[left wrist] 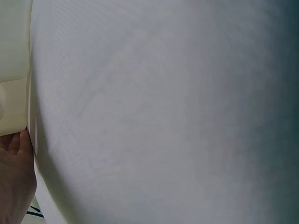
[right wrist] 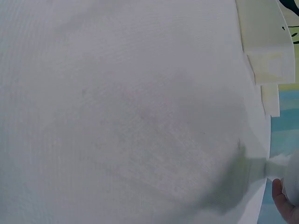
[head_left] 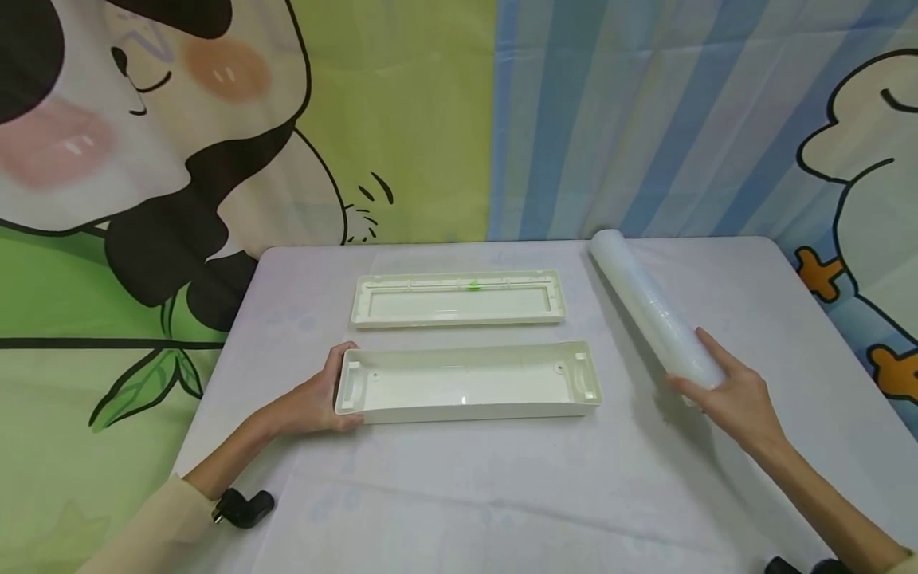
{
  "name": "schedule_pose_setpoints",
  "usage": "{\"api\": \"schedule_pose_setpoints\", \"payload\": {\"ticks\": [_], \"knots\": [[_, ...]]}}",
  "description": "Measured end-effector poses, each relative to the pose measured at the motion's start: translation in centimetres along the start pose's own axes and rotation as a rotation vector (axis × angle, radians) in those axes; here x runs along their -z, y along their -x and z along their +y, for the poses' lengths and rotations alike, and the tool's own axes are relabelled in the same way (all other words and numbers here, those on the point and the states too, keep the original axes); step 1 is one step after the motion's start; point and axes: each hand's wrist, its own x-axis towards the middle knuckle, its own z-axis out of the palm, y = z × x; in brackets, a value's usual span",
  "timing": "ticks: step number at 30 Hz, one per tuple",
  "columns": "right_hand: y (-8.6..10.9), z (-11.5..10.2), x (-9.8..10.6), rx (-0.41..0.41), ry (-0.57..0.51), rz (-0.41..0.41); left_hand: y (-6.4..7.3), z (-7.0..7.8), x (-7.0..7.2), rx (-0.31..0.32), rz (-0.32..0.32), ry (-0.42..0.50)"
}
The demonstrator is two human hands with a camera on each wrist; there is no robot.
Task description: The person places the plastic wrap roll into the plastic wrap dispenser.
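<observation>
In the head view, a long white plastic box [head_left: 473,415] lies with its hollow side up in the middle of the table. My left hand [head_left: 311,405] grips its left end, thumb at the near corner and fingers behind. The left wrist view catches only the box's end [left wrist: 14,105] and part of that hand [left wrist: 17,177]. At the right, my right hand [head_left: 742,402] holds the near end of a white roll of plastic wrap [head_left: 649,311], thumb on one side and fingers on the other. The roll slants away toward the table's back edge.
Behind the box lies a matching shallow white lid [head_left: 459,307], inner side up, with a small green piece [head_left: 474,285] on its ridge. A white cloth covers the table [head_left: 459,494]. A printed curtain [head_left: 423,119] hangs right behind the back edge.
</observation>
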Motion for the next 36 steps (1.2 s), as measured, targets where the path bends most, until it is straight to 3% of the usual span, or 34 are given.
{"api": "schedule_pose_setpoints", "payload": {"ticks": [12, 20, 25, 32, 34, 36], "knots": [[-1.1, -0.5, 2.8, -0.025, -0.09, 0.043, -0.1, 0.2, -0.1, -0.014, -0.003, 0.01], [-1.2, -0.4, 3.7, -0.101, -0.167, 0.131, -0.2, 0.1, -0.1, -0.013, -0.002, 0.001], [-1.4, -0.4, 3.9, -0.099, -0.215, 0.209, -0.1, 0.2, 0.0, -0.003, -0.005, 0.003], [-1.9, -0.2, 4.3, -0.125, -0.232, 0.227, -0.1, 0.3, 0.0, -0.003, 0.004, 0.002], [-2.2, -0.2, 4.6, -0.161, -0.283, 0.214, -0.1, 0.2, 0.0, -0.005, 0.004, 0.002], [-2.5, 0.0, 4.9, -0.203, -0.449, 0.188, -0.1, 0.2, 0.0, -0.006, 0.005, 0.005]]}}
